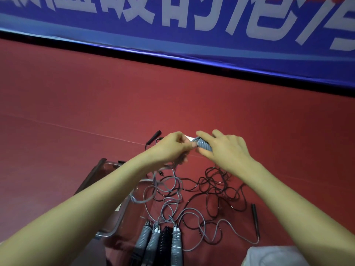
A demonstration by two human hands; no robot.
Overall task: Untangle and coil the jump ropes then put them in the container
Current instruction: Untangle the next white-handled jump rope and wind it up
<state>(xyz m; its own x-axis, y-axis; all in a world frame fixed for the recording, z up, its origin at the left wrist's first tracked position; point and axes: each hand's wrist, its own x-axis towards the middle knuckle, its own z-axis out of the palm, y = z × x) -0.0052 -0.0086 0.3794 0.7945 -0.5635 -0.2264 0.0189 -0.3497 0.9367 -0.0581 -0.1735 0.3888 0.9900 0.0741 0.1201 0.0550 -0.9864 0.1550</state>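
Mid-coil: R hand (228,148) grips grey rope bundle (205,145), L hand (171,146) pinches its cord (179,186). Next: wind in slack, then into container (113,230).

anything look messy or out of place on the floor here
Yes: grey and black cords lie tangled in one heap on the floor, loops crossing. One black handle lies apart at the right, another beyond the left hand. Nothing looks broken.

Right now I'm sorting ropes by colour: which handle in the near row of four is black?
The third from the left: the black handle, between grey handles.
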